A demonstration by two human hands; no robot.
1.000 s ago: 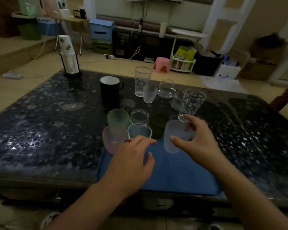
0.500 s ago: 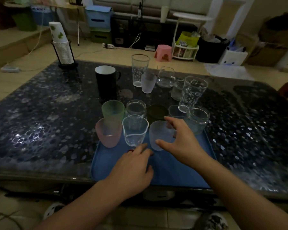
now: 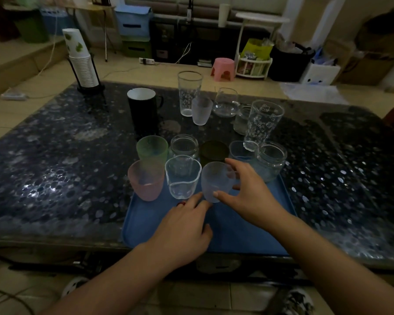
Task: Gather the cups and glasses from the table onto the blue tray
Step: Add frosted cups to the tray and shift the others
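The blue tray (image 3: 241, 233) lies at the table's near edge. On it stand a pink frosted cup (image 3: 146, 180), a green frosted cup (image 3: 152, 148), a clear glass (image 3: 183, 177), a small jar (image 3: 184, 146), a dark cup (image 3: 214, 151) and a larger jar (image 3: 270, 159). My right hand (image 3: 248, 189) grips a frosted white cup (image 3: 216, 180) standing on the tray beside the clear glass. My left hand (image 3: 184, 226) rests on the tray just in front, fingers loosely spread, holding nothing. Farther back on the table are a black mug (image 3: 142, 110), a tall printed glass (image 3: 189, 93) and another (image 3: 262, 123).
A frosted cup (image 3: 201, 111), a clear pitcher-like glass (image 3: 226, 103) and a small glass behind the printed one stand mid-table. A stack of paper cups (image 3: 81, 60) in a holder sits at the far left corner. The dark speckled tabletop (image 3: 55, 155) spreads to both sides.
My right hand has carried the frosted white cup leftward and set it down next to the clear glass. The left hand stayed low on the tray.
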